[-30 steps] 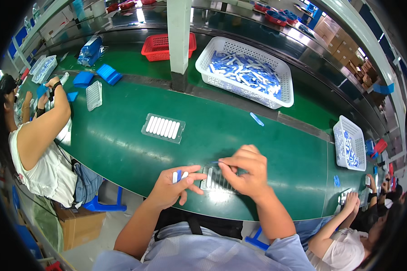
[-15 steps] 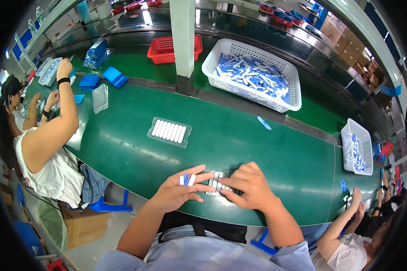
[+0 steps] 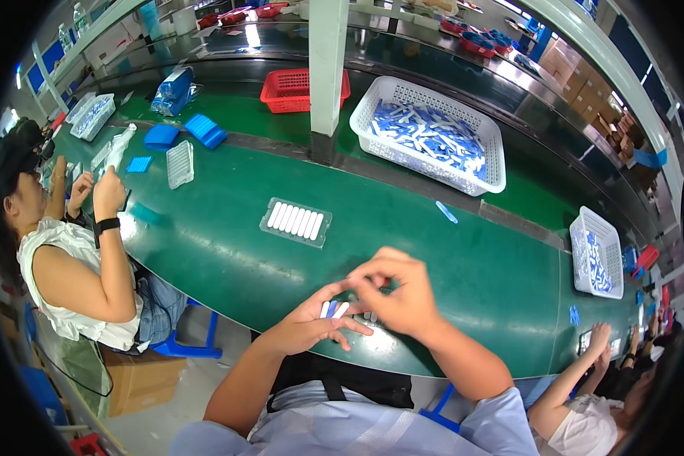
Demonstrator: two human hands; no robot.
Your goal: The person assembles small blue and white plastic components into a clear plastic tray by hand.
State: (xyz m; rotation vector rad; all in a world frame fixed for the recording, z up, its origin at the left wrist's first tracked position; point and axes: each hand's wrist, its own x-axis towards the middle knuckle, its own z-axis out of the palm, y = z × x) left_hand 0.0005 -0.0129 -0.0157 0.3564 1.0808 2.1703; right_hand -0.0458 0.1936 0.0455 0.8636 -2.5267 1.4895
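Observation:
Several small flat pieces, white and blue with rounded ends [image 3: 332,309], rest in my left hand [image 3: 309,325], held at the palm and thumb while the other fingers stretch out. Over its fingertips comes my right hand [image 3: 403,298], thumb and forefinger brought together; they are blurred, and what they hold, if anything, I cannot make out. Below my hands lies a small clear tray [image 3: 369,316], mostly hidden by them. Farther off on the green table, a clear tray [image 3: 324,242] carries a row of several white pieces.
A large white basket [image 3: 357,131] of blue and white pieces stands beyond, beside a post [image 3: 327,68] and a red basket [image 3: 300,105]. One blue piece [image 3: 447,212] lies loose. Another white basket [image 3: 619,285] is at right. People work on both sides; blue trays [image 3: 205,131] lie at left.
My right hand has lifted off the small tray and moved over my left fingertips. My left hand has shifted slightly right, still holding its pieces. The person at left has lowered a raised arm.

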